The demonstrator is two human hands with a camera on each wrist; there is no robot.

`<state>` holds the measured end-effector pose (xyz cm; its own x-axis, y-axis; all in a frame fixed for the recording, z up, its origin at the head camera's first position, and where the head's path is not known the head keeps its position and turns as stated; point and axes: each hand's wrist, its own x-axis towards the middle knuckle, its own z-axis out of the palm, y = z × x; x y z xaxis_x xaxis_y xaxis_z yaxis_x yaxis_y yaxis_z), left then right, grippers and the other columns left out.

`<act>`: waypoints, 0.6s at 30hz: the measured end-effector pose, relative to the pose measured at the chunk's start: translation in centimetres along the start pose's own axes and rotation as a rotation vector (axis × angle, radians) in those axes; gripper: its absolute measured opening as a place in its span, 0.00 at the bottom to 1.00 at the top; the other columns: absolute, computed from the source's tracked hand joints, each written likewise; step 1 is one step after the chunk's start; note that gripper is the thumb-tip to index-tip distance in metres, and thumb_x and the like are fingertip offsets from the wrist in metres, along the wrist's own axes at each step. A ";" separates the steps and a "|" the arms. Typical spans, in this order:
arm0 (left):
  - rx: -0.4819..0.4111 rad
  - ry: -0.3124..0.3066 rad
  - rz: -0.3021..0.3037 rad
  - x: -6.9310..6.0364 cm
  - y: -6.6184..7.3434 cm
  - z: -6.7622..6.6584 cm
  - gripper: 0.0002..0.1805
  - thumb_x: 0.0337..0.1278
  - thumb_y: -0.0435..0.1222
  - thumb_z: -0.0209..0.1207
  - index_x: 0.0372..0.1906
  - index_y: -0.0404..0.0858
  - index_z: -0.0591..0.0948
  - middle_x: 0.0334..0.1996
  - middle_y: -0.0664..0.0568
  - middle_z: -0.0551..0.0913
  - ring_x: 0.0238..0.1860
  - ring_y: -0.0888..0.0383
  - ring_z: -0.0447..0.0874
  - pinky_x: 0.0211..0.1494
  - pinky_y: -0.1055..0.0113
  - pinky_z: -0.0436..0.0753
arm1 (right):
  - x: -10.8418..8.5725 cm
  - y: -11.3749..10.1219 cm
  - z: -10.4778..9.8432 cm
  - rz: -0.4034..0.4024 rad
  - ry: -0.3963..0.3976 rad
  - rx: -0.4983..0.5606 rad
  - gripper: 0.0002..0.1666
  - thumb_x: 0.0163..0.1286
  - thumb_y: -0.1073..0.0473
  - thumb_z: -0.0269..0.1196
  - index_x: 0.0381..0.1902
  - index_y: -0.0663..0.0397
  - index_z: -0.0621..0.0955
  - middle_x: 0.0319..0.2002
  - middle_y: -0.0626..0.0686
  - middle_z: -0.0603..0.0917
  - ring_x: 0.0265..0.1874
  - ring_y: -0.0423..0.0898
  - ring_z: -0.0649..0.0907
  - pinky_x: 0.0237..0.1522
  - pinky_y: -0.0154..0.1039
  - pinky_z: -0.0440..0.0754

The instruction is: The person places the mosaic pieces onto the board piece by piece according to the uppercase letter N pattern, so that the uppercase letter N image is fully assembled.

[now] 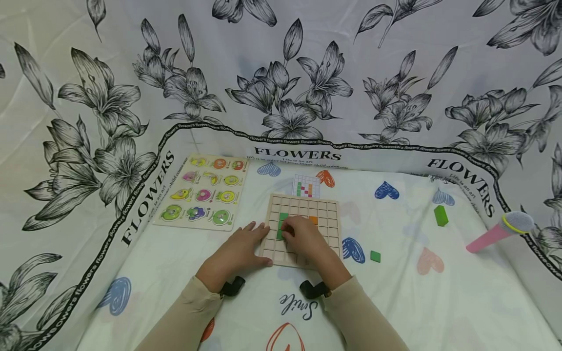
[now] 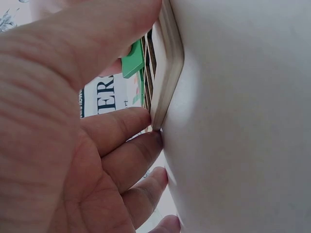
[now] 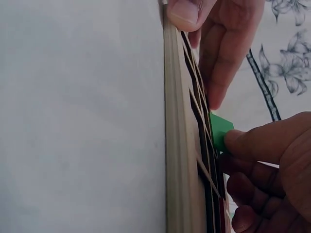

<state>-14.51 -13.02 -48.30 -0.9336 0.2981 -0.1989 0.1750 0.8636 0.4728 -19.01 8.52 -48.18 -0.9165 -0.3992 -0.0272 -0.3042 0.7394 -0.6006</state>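
A square wooden grid board [image 1: 328, 206] lies on the cloth, with a column of green tiles [image 1: 283, 216] and an orange tile [image 1: 313, 220] in its cells. At its near left corner rests my left hand [image 1: 237, 251], thumb along the near edge and fingertips [image 2: 141, 116] touching the left side. My right hand [image 1: 305, 236], above the board, pinches a green tile [image 3: 222, 132] between thumb and fingers, tilted over the cells. A red tile edge [image 3: 222, 213] shows in the right wrist view; the right hand hides part of the grid from the head view.
Behind the board lies a small pattern card [image 1: 306, 186] with coloured squares. A fruit puzzle board [image 1: 208, 225] is to the left. On the right are a loose green tile [image 1: 375, 256], a green block [image 1: 441, 215] and a pink toy microphone [image 1: 489, 239].
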 end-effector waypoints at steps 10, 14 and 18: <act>0.003 0.008 0.007 0.0 0.0 0.0 0.52 0.57 0.54 0.79 0.84 0.44 0.71 0.85 0.47 0.68 0.89 0.42 0.55 0.89 0.39 0.58 | -0.2 -0.3 0.3 -0.004 0.011 -0.062 0.05 0.79 0.59 0.70 0.48 0.49 0.90 0.43 0.47 0.85 0.41 0.45 0.80 0.52 0.44 0.86; 0.008 0.011 0.008 0.0 0.0 0.0 0.52 0.56 0.54 0.80 0.84 0.45 0.71 0.84 0.48 0.68 0.89 0.42 0.55 0.89 0.39 0.58 | -0.3 -0.4 0.3 0.004 0.009 -0.064 0.06 0.79 0.59 0.69 0.49 0.49 0.91 0.43 0.47 0.86 0.41 0.45 0.81 0.53 0.44 0.87; 0.016 0.009 0.009 0.1 0.0 0.1 0.52 0.56 0.54 0.80 0.84 0.45 0.71 0.84 0.47 0.68 0.89 0.42 0.55 0.90 0.39 0.58 | -0.6 0.0 -0.5 0.013 0.020 -0.024 0.06 0.79 0.58 0.69 0.49 0.47 0.91 0.43 0.46 0.86 0.40 0.44 0.81 0.51 0.44 0.87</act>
<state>-14.59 -12.99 -48.43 -0.9347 0.3020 -0.1873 0.1880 0.8674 0.4608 -18.59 9.04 -47.74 -0.9254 -0.3785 -0.0184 -0.2981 0.7571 -0.5813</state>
